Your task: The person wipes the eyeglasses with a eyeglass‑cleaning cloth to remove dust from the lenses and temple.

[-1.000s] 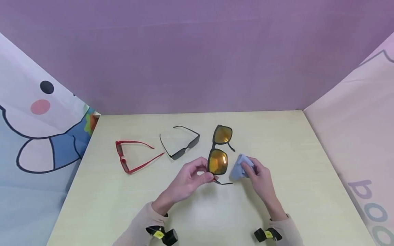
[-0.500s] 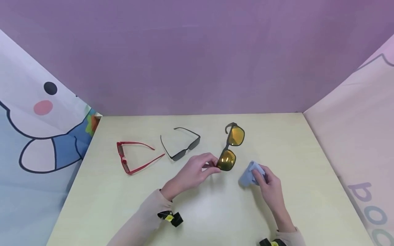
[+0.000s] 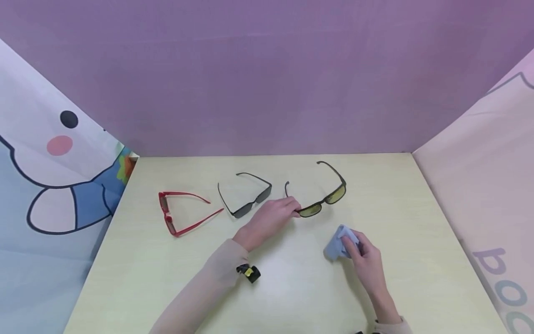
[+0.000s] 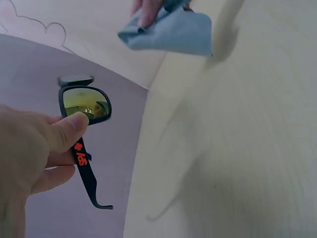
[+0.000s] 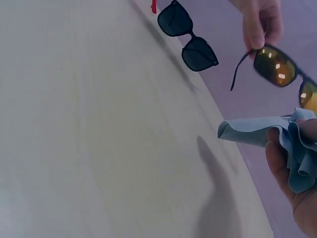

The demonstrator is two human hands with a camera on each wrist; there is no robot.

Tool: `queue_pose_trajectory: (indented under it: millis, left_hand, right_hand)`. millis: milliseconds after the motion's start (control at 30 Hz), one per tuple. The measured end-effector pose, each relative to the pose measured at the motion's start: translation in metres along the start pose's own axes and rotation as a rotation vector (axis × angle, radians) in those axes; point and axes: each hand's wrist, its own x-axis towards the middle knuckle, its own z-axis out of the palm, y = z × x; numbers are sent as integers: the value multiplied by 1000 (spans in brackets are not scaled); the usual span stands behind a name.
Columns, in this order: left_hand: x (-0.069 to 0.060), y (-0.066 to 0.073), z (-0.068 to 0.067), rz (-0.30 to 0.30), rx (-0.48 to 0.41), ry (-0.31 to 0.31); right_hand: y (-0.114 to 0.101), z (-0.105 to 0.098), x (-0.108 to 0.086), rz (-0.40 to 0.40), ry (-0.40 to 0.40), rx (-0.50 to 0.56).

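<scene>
My left hand (image 3: 271, 220) pinches black-framed sunglasses (image 3: 327, 200) with yellow mirrored lenses by one end of the frame, near the hinge. Their temples are unfolded and point toward the back of the table. Orange lettering marks the temple in the left wrist view, where the thumb presses at the lens corner (image 4: 91, 101). In my right hand (image 3: 369, 262) is a bunched light-blue cloth (image 3: 340, 242), gripped between thumb and fingers. The cloth (image 5: 292, 144) is apart from the sunglasses, nearer the front of the table.
Black sunglasses with dark lenses (image 3: 243, 209) lie unfolded on the pale table (image 3: 292, 292), just left of the held pair. Further left are red-framed sunglasses (image 3: 168, 218), also unfolded. A purple backdrop (image 3: 267, 83) rises behind the table, and printed cloth panels flank it.
My left hand has moved right and away from me, turning the yellow-lensed sunglasses from upright to nearly level, temples backward. My right hand has shifted right and slightly nearer with the cloth.
</scene>
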Motion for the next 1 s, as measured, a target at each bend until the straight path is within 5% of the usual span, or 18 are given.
queue_pose_trajectory:
  millis: [267, 600, 1000]
  left_hand:
    - [5, -14, 10, 33, 209, -168]
    - [6, -23, 20, 65, 316, -224]
    - [3, -29, 30, 38, 321, -261]
  right_hand:
    - [3, 2, -3, 7, -36, 15]
    - [6, 6, -3, -15, -30, -19]
    - [10, 7, -3, -47, -48, -63]
